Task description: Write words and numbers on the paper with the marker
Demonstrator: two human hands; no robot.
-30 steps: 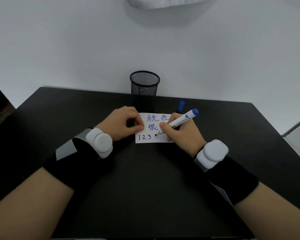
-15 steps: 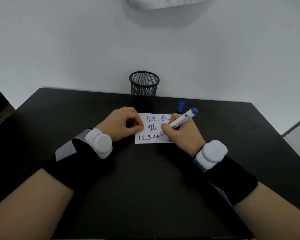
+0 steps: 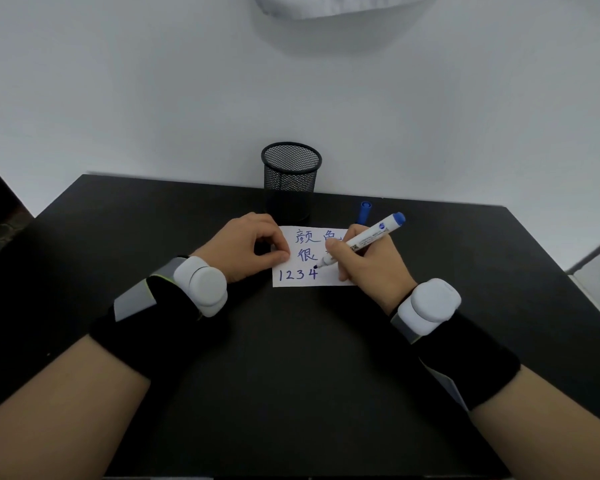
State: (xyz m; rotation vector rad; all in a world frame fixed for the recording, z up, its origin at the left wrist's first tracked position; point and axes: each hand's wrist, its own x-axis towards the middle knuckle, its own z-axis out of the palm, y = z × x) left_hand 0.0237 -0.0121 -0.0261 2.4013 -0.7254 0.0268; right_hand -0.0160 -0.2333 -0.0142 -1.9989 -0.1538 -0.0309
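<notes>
Head view. Paper flat on bench, mid-bench. Left hand curled, thumb pinning the paper's left edge. Right hand grips marker, tip at the "4" after "123".

Judgement: pin firmly, stroke lightly, next digit goes rightward.

Mesh cup behind: nothing shows inside. Blue cap lies near it.

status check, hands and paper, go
Left hand pins paper at its left edge; right hand grips marker. Tip at the 4, row reads 1234. Nothing in the way; cap and mesh cup behind paper.
</notes>
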